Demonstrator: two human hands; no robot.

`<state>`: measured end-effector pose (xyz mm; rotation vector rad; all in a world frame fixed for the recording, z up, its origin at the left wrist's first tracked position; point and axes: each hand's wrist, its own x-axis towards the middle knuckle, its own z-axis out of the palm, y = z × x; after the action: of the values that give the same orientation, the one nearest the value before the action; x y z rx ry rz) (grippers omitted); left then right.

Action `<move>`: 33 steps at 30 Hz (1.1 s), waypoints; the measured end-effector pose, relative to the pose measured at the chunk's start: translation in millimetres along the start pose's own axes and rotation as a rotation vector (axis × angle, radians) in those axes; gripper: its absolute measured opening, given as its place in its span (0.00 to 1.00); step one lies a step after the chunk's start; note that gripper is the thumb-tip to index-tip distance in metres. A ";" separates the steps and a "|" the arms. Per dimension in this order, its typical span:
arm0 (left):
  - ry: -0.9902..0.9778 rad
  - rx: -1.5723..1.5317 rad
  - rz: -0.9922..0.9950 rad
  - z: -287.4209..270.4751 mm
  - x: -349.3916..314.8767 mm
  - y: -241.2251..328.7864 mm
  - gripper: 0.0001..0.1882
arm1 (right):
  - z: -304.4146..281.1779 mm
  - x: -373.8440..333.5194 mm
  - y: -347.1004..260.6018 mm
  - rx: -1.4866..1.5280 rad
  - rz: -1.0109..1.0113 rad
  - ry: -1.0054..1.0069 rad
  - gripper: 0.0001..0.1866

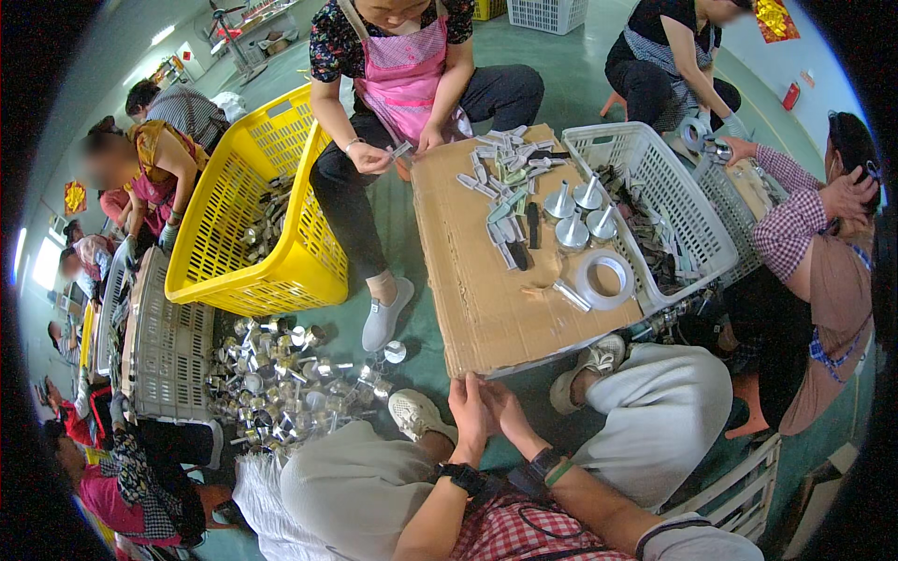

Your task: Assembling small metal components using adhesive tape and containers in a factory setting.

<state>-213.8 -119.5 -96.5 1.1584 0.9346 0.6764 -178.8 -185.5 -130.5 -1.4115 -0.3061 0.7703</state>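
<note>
My left hand (470, 411) and my right hand (510, 411) meet at the near edge of a cardboard sheet (477, 309). The fingers of both are closed and pressed together; whatever they may hold is hidden. On the cardboard stand several silver round-based pieces with upright stems (572, 232). Left of these lies a black handle-shaped piece (533, 224), near a spread of pale grey and greenish flat handle-shaped pieces (505, 178). A roll of clear tape (604, 280) lies at the sheet's right, beside a small silver piece (571, 294).
A yellow crate (281, 280) and a grey crate (687, 285) hold similar parts. Many silver stemmed pieces (299, 388) are heaped on the floor at left. Across the cardboard, a person in a pink apron (402, 65) holds a small piece. Another person (795, 215) sits at right.
</note>
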 end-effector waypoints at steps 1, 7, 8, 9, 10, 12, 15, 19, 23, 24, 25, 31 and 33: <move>0.000 0.000 0.000 -0.1 0.0 0.1 0.12 | 0.0 0.1 0.2 0.000 0.000 0.000 0.19; 0.003 0.029 0.008 -1.2 1.0 -2.3 0.13 | -0.5 0.6 1.2 -0.020 0.004 0.005 0.18; 0.003 0.036 0.014 -2.0 1.3 -2.7 0.13 | 0.3 -0.2 -3.4 -0.017 -0.001 0.004 0.18; 0.003 0.042 0.019 -2.7 1.6 -3.1 0.13 | 1.2 -0.6 -6.4 -0.014 -0.007 0.003 0.18; 0.004 0.042 0.020 -3.3 1.8 -3.4 0.13 | 1.7 -0.4 -5.9 -0.013 -0.007 0.002 0.18; -0.002 0.043 0.004 -2.0 0.9 -1.9 0.13 | 0.7 -0.2 -6.0 0.024 0.003 -0.007 0.18; -0.006 0.027 -0.009 -1.0 -0.3 1.2 0.13 | 1.1 -1.5 -9.6 0.021 -0.027 -0.009 0.18; 0.005 0.019 -0.008 -1.7 0.1 -0.3 0.13 | 2.1 -0.3 -8.5 -0.048 -0.009 0.004 0.19; -0.005 0.020 0.012 -2.2 -0.2 -1.2 0.13 | 1.4 0.4 -2.8 -0.044 0.004 0.013 0.21; -0.010 0.022 0.024 -1.9 -0.4 -1.1 0.13 | 1.1 1.1 0.1 -0.012 0.009 0.018 0.21; -0.011 0.022 0.024 -1.5 -0.6 -1.1 0.13 | 0.3 1.8 2.9 -0.013 0.009 0.019 0.21; 0.005 0.007 0.006 -0.9 -0.8 1.6 0.13 | 0.1 2.1 1.8 -0.114 -0.031 0.006 0.22; 0.008 0.045 0.017 -0.9 -0.5 1.7 0.13 | -0.7 1.9 1.4 -0.164 -0.013 0.013 0.23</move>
<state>-214.8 -119.1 -94.9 1.2049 0.9515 0.6767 -177.3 -184.7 -132.4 -1.5663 -0.3749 0.7378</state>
